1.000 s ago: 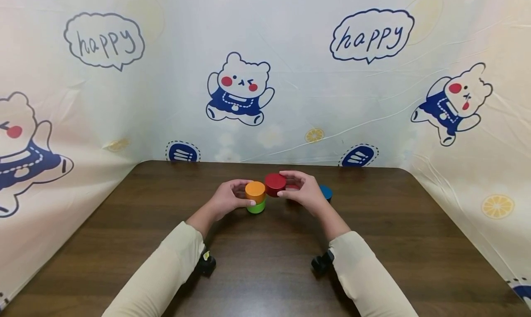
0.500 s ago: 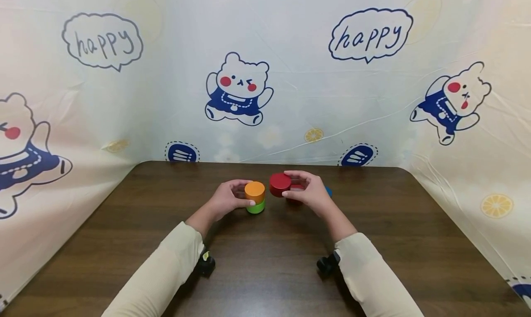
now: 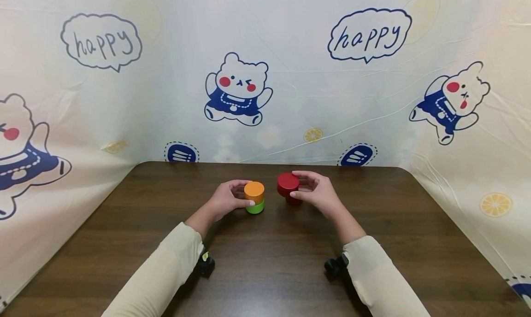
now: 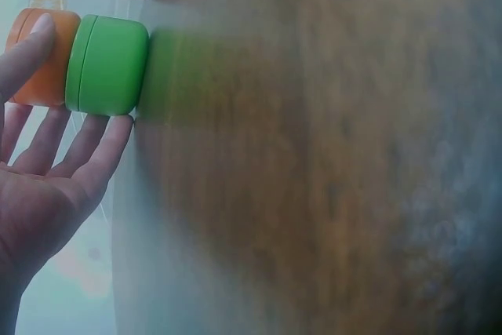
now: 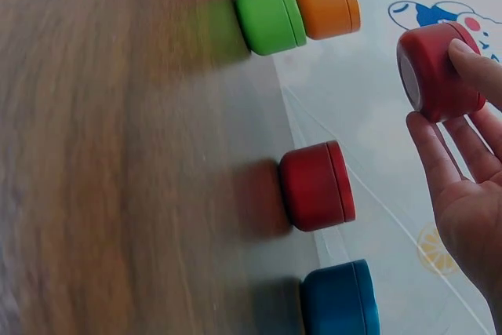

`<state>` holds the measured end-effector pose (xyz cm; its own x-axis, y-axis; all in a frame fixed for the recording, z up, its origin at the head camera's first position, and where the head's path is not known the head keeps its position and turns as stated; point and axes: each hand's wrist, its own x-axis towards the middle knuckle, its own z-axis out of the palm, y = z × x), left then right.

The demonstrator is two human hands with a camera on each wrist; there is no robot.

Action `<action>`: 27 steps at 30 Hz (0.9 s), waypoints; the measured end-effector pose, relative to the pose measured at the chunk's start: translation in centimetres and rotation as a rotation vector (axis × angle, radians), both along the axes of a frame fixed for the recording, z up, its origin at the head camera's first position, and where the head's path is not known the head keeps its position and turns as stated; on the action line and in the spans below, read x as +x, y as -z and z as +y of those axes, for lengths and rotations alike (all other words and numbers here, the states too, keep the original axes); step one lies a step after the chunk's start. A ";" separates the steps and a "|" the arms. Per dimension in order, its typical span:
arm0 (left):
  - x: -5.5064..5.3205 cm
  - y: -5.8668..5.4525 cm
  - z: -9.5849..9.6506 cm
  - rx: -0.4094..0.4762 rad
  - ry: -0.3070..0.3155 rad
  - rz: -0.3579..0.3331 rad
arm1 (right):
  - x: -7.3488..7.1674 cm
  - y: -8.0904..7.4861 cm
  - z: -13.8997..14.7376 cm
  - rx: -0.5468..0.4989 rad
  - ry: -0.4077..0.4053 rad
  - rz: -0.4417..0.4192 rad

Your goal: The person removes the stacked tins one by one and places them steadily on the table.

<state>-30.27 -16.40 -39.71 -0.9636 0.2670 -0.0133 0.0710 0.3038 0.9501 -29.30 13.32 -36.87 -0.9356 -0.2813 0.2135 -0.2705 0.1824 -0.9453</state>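
My left hand (image 3: 226,198) grips a small orange round tin (image 3: 254,191), which sits on top of a green tin (image 3: 256,208). The thumb presses on the orange tin's side, and in the left wrist view a fingertip reaches the green tin's base. My right hand (image 3: 318,195) holds a red tin (image 5: 439,72) between thumb and fingers, raised off the table, its pale underside showing. Below it a second red tin (image 5: 318,186) stands on the table, mostly hidden in the head view.
A blue tin (image 5: 339,300) stands beside the second red one, hidden behind my right hand in the head view. The brown wooden table (image 3: 265,261) ends at a printed cloth backdrop (image 3: 298,100). Dark wrist cameras sit under both cuffs.
My right hand has moved to the right with the red tin, from near the orange tin to over the second red one. The blue tin has become hidden. My left hand stays put.
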 end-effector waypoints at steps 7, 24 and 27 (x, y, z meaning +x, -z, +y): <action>0.1 -0.1 -0.1 -0.009 0.010 0.006 | 0.0 0.0 0.9 -0.007 -0.001 -0.010; -0.1 0.0 -0.1 -0.012 0.006 -0.001 | 2.6 -2.3 2.2 0.029 0.011 -0.009; -0.1 0.1 -0.2 -0.007 0.010 0.003 | 2.8 -2.3 2.5 0.039 0.019 -0.012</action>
